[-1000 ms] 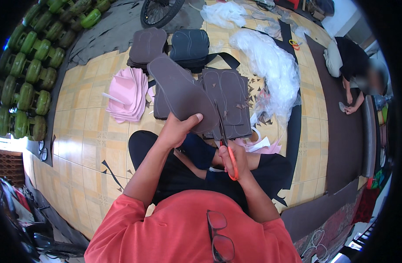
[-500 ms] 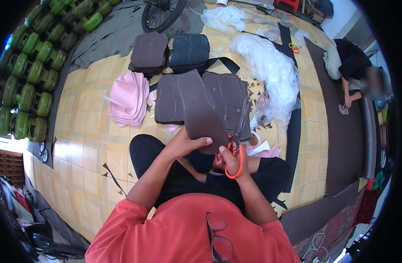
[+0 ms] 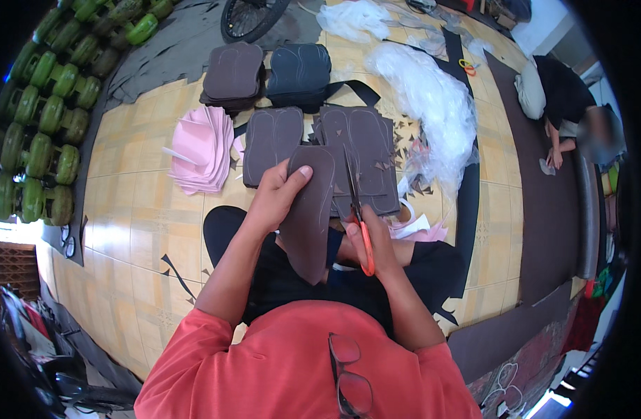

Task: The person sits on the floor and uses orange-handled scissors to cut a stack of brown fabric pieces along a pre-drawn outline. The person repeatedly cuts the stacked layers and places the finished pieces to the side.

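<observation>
My left hand (image 3: 275, 192) grips a dark brown sheet piece (image 3: 308, 223) marked with pale sole-shaped outlines, its thumb on top. The piece hangs over my lap, long side toward me. In my right hand (image 3: 376, 241) is a pair of scissors (image 3: 362, 237) with orange handles, the blades pointing away from me beside the piece's right edge. Just beyond lie two stacks of similar pieces, a left stack (image 3: 270, 143) and a right stack (image 3: 362, 143) with small offcuts on it.
Farther off stand a brown stack (image 3: 231, 72) and a blackish stack (image 3: 299, 72). Pink sheets (image 3: 200, 150) lie to the left, clear plastic (image 3: 428, 101) to the right. Green gas cylinders (image 3: 48, 112) line the far left. Another person (image 3: 561, 98) works at the right by a dark roll (image 3: 587, 216).
My left hand has moved up and left along the brown piece, which has swung lower and nearer my body. The scissors have turned, blades now leaning left instead of right.
</observation>
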Demonstrator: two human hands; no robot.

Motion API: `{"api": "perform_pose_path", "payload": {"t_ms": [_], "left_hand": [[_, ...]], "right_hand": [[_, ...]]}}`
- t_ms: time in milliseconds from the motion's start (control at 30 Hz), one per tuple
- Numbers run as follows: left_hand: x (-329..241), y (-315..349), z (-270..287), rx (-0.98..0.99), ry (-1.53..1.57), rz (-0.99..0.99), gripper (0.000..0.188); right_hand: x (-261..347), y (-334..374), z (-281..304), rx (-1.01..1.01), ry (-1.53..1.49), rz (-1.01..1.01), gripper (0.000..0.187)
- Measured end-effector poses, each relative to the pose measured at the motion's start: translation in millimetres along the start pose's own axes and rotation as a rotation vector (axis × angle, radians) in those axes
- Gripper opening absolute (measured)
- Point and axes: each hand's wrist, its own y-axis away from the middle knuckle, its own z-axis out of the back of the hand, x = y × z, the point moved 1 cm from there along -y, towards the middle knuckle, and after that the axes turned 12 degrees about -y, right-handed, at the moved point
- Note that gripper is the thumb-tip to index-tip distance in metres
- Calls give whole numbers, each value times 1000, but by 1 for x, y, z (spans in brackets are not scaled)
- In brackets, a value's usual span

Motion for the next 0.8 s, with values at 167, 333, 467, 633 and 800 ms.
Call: {"api": "perform_pose_path", "payload": {"t_ms": [167,333,467,633,800], "left_hand": [[8,5,-5,129,-106,28,30],[8,4,-5,161,-196,27,28],[9,4,-6,160,-216,19,28],[12,0,1,180,-230,54,26],[7,-7,19,229,-221,131,25]], "right_hand": [[6,-7,3,-21,27,78,36],[8,-8,4,-4,17,63,38],[1,-6,8,30,48,68,38],[-2,-3,12,50,-11,0,38],[-15,0,22,47,49,-94,41]]}}
